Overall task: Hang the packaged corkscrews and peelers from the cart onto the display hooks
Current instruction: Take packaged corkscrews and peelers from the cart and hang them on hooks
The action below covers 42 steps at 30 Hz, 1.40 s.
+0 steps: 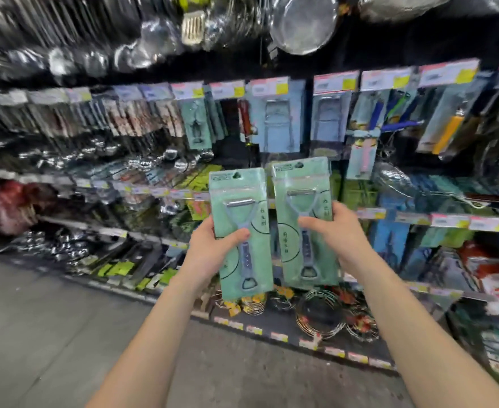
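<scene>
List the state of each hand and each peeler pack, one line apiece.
Left hand: closed on a pack, thumb across its front.
Right hand: closed on a pack, thumb across its front.
Left green carded peeler pack: held upright, not yet on a hook.
Right green carded peeler pack: held upright, slightly higher, not yet on a hook.
Display hooks: mostly stocked; blurred.

Can't read the price tags [336, 81] or the print on either peeler pack [241, 231], too blurred. Left-side shelf stock [65, 122] is smeared, and my forearms [142, 348] run off the bottom edge.
</scene>
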Each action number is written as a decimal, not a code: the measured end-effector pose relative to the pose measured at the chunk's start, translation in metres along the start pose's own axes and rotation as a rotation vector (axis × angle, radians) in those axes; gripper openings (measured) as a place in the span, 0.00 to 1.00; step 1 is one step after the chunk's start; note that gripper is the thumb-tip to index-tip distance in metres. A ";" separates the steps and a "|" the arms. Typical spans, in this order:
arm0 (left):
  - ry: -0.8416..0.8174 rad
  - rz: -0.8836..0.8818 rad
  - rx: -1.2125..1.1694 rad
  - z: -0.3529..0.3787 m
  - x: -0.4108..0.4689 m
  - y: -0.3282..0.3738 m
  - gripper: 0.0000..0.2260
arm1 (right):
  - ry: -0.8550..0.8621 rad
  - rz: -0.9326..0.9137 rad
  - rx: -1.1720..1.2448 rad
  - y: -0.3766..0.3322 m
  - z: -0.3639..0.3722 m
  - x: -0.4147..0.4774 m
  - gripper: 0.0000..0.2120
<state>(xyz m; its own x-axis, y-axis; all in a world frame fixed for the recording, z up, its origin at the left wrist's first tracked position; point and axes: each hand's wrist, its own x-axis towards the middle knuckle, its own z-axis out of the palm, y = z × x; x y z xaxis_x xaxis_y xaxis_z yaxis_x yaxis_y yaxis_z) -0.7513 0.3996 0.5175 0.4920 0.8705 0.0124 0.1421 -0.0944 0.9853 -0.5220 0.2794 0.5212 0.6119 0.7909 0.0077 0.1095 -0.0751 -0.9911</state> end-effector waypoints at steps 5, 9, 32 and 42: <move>0.066 0.004 -0.033 -0.105 0.017 -0.011 0.16 | -0.040 -0.024 -0.013 -0.021 0.117 0.023 0.19; 0.151 0.018 -0.047 -0.176 0.038 -0.027 0.19 | -0.090 -0.076 -0.066 -0.043 0.201 0.051 0.21; 0.118 0.023 -0.033 -0.278 0.256 -0.042 0.16 | 0.050 -0.121 0.062 -0.073 0.353 0.296 0.20; 0.010 0.076 -0.022 -0.251 0.331 -0.032 0.16 | 0.108 -0.295 -0.021 -0.076 0.320 0.341 0.24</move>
<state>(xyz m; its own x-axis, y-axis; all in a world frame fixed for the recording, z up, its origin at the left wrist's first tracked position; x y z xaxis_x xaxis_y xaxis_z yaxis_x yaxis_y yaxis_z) -0.8085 0.8115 0.5326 0.4922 0.8659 0.0891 0.0859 -0.1502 0.9849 -0.5723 0.7486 0.5563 0.6311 0.7111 0.3100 0.3102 0.1350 -0.9410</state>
